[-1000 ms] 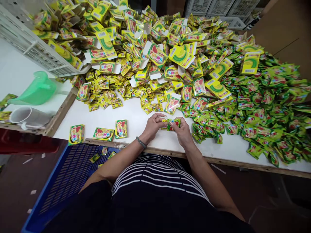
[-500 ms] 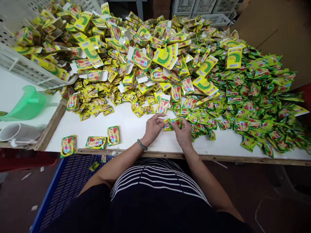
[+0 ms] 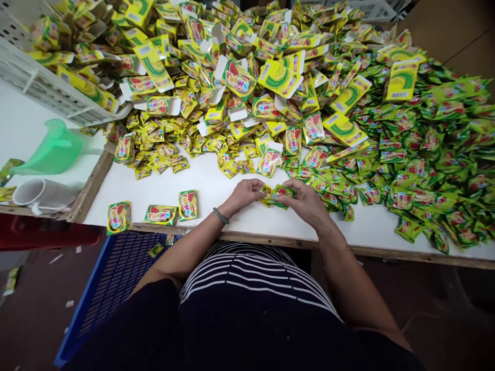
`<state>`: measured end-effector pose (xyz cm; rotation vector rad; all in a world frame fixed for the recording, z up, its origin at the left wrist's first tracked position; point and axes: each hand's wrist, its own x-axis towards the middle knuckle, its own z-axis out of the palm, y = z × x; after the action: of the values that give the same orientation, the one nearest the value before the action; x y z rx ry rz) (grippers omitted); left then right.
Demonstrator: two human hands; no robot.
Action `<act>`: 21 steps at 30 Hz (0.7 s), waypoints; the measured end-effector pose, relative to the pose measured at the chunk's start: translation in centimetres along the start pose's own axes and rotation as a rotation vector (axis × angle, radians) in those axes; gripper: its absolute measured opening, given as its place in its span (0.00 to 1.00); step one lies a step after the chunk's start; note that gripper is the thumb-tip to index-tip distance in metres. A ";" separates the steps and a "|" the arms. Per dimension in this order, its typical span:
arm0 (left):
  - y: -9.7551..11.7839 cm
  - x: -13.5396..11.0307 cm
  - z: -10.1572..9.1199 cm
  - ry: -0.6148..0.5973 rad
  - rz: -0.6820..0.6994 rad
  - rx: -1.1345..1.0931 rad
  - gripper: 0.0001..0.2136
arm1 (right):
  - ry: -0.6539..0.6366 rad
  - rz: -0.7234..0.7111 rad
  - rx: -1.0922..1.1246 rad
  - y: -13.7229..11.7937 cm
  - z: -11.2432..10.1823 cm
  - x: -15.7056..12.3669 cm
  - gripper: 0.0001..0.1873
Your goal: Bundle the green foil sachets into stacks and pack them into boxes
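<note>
My left hand [image 3: 244, 194] and my right hand [image 3: 305, 202] meet over the front of the white table [image 3: 201, 188], both closed on a small bunch of yellow and green candy sachets [image 3: 279, 195]. A bead bracelet sits on my left wrist. Just beyond my hands lies a spread of yellow sachets [image 3: 162, 154], and a big heap of green sachets [image 3: 425, 154] fills the right side. Open yellow cartons [image 3: 278, 77] are piled behind. Three filled small boxes [image 3: 160, 214] lie in a row near the table's front left edge.
A white plastic crate [image 3: 46, 87] full of cartons stands at the back left. A green scoop [image 3: 54, 149] and a white cup [image 3: 38, 193] rest on a lower tray at left. A blue crate [image 3: 112, 278] sits on the floor by my left knee.
My hands stay together on the sachets, with the right hand shifted slightly right and turned over the bunch. The view has tilted a little; nothing else on the table has moved.
</note>
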<state>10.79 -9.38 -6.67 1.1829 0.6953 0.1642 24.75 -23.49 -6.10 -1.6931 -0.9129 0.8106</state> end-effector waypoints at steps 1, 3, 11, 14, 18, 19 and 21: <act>0.1 -0.1 -0.1 -0.043 -0.014 0.003 0.08 | -0.073 0.028 -0.041 -0.3 0.1 0.2 0.20; 0.2 -0.2 -0.1 -0.070 -0.019 -0.020 0.06 | -0.114 0.087 -0.088 -0.6 0.6 0.5 0.20; -0.9 -1.1 0.0 0.067 0.048 -0.261 0.19 | 0.184 0.141 0.052 0.2 2.3 0.4 0.21; -1.0 -1.0 -0.2 0.064 0.057 -0.236 0.20 | 0.153 0.132 0.040 0.0 2.0 0.4 0.21; -0.8 -0.8 0.0 0.100 0.072 -0.261 0.22 | 0.195 0.118 0.220 0.2 1.6 0.7 0.22; -0.8 -0.8 0.2 0.105 0.080 -0.274 0.23 | 0.206 0.117 0.224 0.3 1.6 0.7 0.22; -0.8 -1.0 0.8 0.107 0.098 -0.305 0.23 | 0.200 0.105 0.167 0.8 1.8 0.7 0.22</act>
<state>10.30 -10.74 -6.81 0.9200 0.6788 0.4048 23.71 -22.27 -7.36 -1.6518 -0.6074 0.7492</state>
